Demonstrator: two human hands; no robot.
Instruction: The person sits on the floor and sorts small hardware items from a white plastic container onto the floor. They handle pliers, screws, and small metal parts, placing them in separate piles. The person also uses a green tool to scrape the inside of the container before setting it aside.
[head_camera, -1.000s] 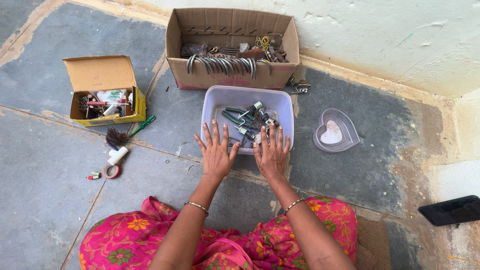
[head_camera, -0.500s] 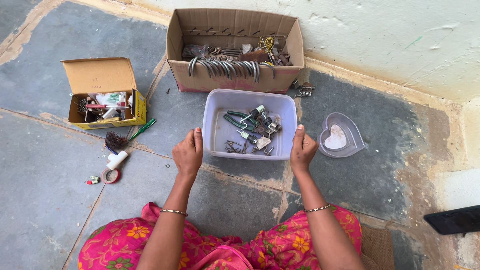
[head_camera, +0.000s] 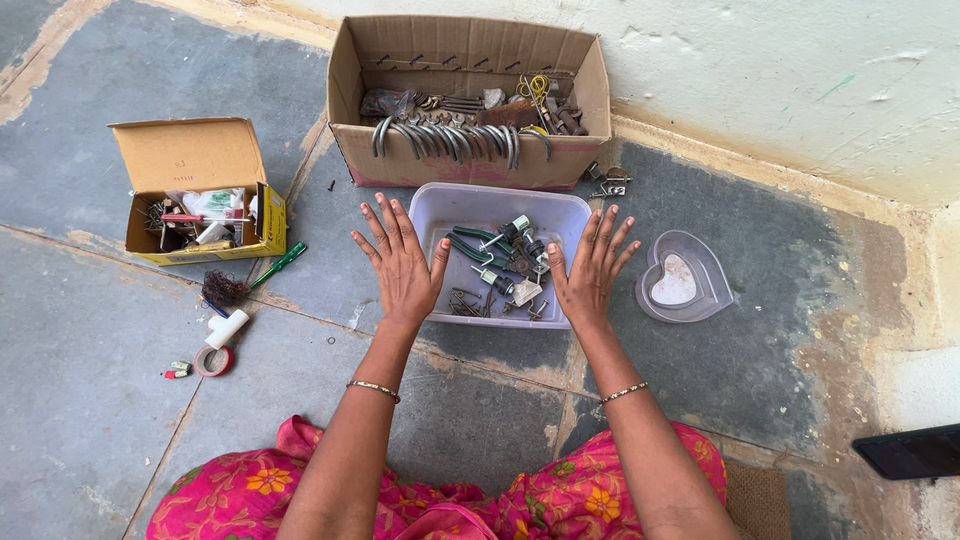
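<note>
A clear plastic tub (head_camera: 470, 202) sits on the stone floor in front of me. It holds green-handled pliers (head_camera: 470, 244) and several small metal parts. My left hand (head_camera: 398, 264) hovers flat over the tub's left edge, fingers spread, holding nothing. At the tub's right edge my right hand (head_camera: 590, 272) is also flat with fingers apart, empty. Both palms face down. A thin bangle circles each wrist.
A big cardboard box (head_camera: 470, 165) of metal hooks and hardware stands behind the tub by the wall. To the left are a small yellow box (head_camera: 195, 160) of odds and ends, a green screwdriver (head_camera: 280, 264), a tape roll (head_camera: 213, 360). A heart-shaped clear dish (head_camera: 682, 280) lies right.
Half a second ago both hands were curled at the tub's front corners. Now they have let go, opened flat and moved up along the tub's sides.
</note>
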